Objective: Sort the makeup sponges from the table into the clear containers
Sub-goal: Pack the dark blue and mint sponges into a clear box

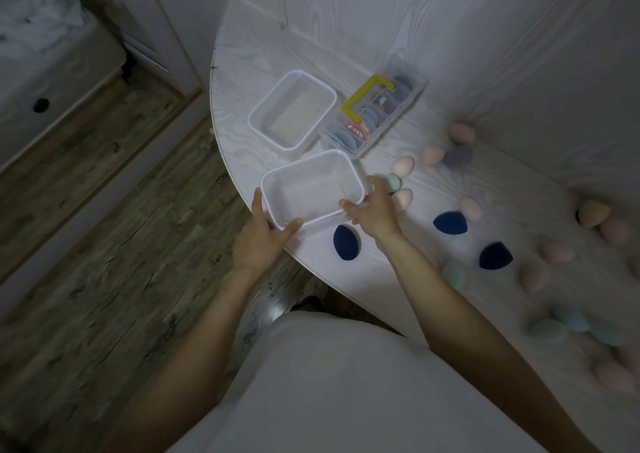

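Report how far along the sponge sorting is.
Done: nothing; both clear containers, near and far, look empty. In hand: the left hand and right hand grip the near one at the table edge. Left: every loose sponge, such as the navy and pink ones.

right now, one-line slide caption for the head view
Both hands, left and right, grip the near empty clear container; makeup sponges lie scattered on the white table.

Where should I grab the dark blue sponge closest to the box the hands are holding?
Pinch the dark blue sponge across its two long sides, coming from above. It lies flat on the table, rounded and tapering, so the middle is probably easiest to pinch. The right hand is nearest.
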Tool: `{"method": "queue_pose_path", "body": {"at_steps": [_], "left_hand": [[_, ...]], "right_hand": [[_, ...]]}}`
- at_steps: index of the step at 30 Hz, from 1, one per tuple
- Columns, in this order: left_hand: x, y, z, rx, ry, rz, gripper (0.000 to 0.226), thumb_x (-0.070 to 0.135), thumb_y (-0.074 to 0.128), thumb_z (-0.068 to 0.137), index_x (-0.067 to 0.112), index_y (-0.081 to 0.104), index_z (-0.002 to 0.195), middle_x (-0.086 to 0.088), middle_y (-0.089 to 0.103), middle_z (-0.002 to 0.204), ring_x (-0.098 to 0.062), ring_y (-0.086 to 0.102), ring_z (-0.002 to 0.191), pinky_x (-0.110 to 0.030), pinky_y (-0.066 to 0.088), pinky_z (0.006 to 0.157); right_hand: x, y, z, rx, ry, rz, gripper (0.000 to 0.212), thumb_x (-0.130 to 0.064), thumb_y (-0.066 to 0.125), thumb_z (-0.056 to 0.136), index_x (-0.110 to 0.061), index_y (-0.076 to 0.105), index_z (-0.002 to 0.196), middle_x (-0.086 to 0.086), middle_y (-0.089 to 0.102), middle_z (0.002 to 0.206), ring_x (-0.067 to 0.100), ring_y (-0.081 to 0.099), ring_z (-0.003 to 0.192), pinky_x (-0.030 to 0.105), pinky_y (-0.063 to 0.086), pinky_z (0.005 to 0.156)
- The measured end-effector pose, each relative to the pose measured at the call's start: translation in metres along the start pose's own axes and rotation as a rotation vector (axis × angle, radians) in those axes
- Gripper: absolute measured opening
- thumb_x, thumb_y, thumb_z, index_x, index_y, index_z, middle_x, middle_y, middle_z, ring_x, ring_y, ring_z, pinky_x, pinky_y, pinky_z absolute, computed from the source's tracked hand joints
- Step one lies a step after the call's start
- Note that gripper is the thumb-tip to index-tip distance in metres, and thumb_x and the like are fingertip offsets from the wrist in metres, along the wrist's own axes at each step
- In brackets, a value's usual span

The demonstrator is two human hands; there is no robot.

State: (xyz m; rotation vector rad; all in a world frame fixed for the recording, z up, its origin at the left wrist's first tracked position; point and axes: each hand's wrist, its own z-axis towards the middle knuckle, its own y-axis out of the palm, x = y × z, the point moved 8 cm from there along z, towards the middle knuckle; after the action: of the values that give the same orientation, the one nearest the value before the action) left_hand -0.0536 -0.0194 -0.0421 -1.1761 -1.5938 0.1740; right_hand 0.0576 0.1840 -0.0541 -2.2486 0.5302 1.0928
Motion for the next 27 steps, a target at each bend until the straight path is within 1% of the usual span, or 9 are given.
{"method": "queue_pose_path", "body": {"at_steps": [2,3,7,9,13,18,21,23,27], "left_hand": [[0.0,-0.007,0.001,0.062,0.036,-0.077,0.102,0.057,0.066,0.075,0.025,0.003,0.149,-0.01,0.032,0.143,-0.021,0.046,0.122,-0.042,0.044,0.097],[0.0,-0.009,0.002,0.073,0.051,-0.218,0.096,0.051,0.066,0.078,0.025,0.006,0.149,-0.008,0.026,0.147,-0.018,0.042,0.125,-0.04,0.042,0.099],[-0.023,-0.004,0.013,0.006,-0.161,-0.785,0.056,0.031,0.049,0.095,0.025,0.025,0.145,-0.006,0.045,0.14,-0.021,0.052,0.119,-0.037,0.046,0.096],[-0.025,-0.003,0.019,-0.048,-0.175,-0.774,0.048,0.017,0.052,0.093,0.018,0.04,0.139,-0.008,0.053,0.133,-0.025,0.055,0.115,-0.038,0.048,0.093],[-0.012,-0.008,0.022,-0.074,-0.046,-0.611,0.048,0.005,0.061,0.085,0.013,0.048,0.131,-0.003,0.056,0.124,-0.021,0.056,0.11,-0.026,0.049,0.079],[-0.018,-0.015,0.032,-0.014,-0.023,-0.495,0.065,0.004,0.068,0.08,0.016,0.04,0.138,-0.005,0.051,0.13,-0.019,0.051,0.113,-0.043,0.051,0.09],[-0.017,-0.016,0.035,-0.009,0.008,-0.418,0.064,0.002,0.067,0.081,0.016,0.04,0.138,-0.001,0.051,0.13,-0.015,0.051,0.111,-0.034,0.051,0.084],[-0.014,-0.016,0.038,-0.007,0.036,-0.386,0.061,0.001,0.064,0.082,0.018,0.042,0.137,0.0,0.052,0.128,-0.015,0.051,0.11,-0.03,0.049,0.081],[-0.01,-0.017,0.042,-0.028,0.051,-0.382,0.057,-0.002,0.06,0.083,0.019,0.045,0.135,0.004,0.052,0.121,-0.014,0.052,0.108,-0.028,0.048,0.082]], "right_hand": [[-0.011,-0.007,-0.005,0.085,-0.08,-0.088,0.079,-0.019,0.077,0.075,-0.021,0.029,0.139,0.012,0.039,0.131,0.028,0.057,0.104,0.041,0.057,0.079],[-0.02,-0.009,-0.011,0.115,-0.142,-0.153,0.075,-0.019,0.077,0.074,-0.022,0.034,0.135,0.011,0.037,0.13,0.028,0.056,0.104,0.044,0.056,0.079],[-0.056,-0.011,-0.031,0.112,-0.294,-0.176,0.029,-0.017,0.072,0.082,-0.022,0.058,0.107,0.005,0.044,0.124,0.017,0.066,0.074,0.029,0.058,0.066],[-0.073,-0.013,-0.034,0.08,-0.31,-0.033,0.009,-0.011,0.067,0.085,-0.017,0.065,0.092,0.01,0.056,0.116,0.011,0.067,0.062,0.019,0.054,0.058],[-0.1,-0.013,-0.028,0.02,-0.275,0.12,0.017,0.0,0.054,0.088,-0.007,0.07,0.09,0.006,0.068,0.093,0.01,0.069,0.065,0.017,0.054,0.065],[-0.134,-0.006,-0.015,-0.014,-0.418,0.037,0.028,0.003,0.061,0.083,-0.01,0.066,0.107,0.001,0.061,0.11,-0.002,0.064,0.084,0.014,0.051,0.077],[-0.15,-0.004,0.006,0.059,-0.494,-0.084,0.023,-0.007,0.061,0.087,-0.015,0.066,0.108,-0.01,0.059,0.095,-0.009,0.058,0.064,0.006,0.045,0.069],[-0.153,-0.01,0.027,0.147,-0.473,-0.054,0.017,-0.011,0.058,0.09,-0.014,0.069,0.102,-0.006,0.063,0.087,-0.005,0.056,0.049,0.009,0.043,0.056],[-0.15,-0.022,0.068,0.254,-0.393,-0.182,0.018,-0.015,0.056,0.092,-0.008,0.068,0.104,0.005,0.069,0.096,-0.005,0.052,0.037,0.009,0.04,0.047]]}}
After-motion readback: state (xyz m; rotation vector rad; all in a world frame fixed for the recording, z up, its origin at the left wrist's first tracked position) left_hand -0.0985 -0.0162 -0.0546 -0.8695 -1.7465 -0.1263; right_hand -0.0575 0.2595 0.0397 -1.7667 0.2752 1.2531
